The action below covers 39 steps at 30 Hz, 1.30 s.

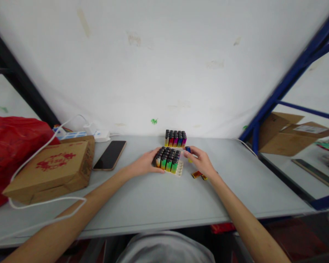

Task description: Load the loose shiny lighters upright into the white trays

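Rows of green and yellow lighters with black tops stand upright in a white tray, whose right-hand slots show bare. My left hand wraps round the left side of this group. Just right of the tray, my right hand pinches a lighter with a blue top; its lower part looks yellow between the fingers. A few loose lighters lie flat below my right hand, partly hidden by the wrist. Behind the tray, a second block of multicoloured lighters stands near the wall.
A phone lies to the left, beside a cardboard box, a red bag and a power strip. A white cable crosses over my left forearm. Blue shelf posts and an open carton stand at the right.
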Available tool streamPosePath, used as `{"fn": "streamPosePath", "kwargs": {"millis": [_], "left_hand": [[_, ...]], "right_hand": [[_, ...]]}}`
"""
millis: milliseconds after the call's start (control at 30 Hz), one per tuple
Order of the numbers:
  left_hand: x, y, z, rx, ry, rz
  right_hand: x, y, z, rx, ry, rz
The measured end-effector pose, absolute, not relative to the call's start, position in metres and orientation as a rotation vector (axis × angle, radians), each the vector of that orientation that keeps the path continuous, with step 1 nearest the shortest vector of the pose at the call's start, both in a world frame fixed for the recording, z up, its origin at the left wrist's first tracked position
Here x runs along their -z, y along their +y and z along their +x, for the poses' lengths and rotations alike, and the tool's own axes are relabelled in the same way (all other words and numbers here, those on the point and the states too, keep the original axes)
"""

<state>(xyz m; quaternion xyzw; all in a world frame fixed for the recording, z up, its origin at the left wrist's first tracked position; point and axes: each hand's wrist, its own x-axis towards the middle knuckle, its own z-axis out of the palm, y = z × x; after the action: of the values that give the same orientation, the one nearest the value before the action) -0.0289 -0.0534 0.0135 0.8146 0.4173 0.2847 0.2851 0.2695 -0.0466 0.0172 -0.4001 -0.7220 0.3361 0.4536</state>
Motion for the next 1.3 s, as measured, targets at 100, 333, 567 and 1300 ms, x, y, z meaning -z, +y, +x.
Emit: {"fn": "streamPosePath", "kwargs": {"millis": [100, 333, 567, 1300], "left_hand": [[-0.013, -0.053, -0.029, -0.763, 1.12, 2.178], [-0.014, -0.054, -0.028, -0.764, 1.119, 2.179], [-0.014, -0.054, -0.027, -0.761, 1.11, 2.17], [-0.007, -0.05, -0.031, -0.754, 1.142, 2.209]], "right_hand": [[-0.016, -0.048, 0.268, -0.92, -1.759, -0.968], [-0.003, -0.041, 0.263, -0.89, -1.793, -1.039], [-0.012, -0.043, 0.263, -0.642, -2.037, -1.032], [-0.036, -0.045, 0.373, -0.966, -2.125, -1.251]]}}
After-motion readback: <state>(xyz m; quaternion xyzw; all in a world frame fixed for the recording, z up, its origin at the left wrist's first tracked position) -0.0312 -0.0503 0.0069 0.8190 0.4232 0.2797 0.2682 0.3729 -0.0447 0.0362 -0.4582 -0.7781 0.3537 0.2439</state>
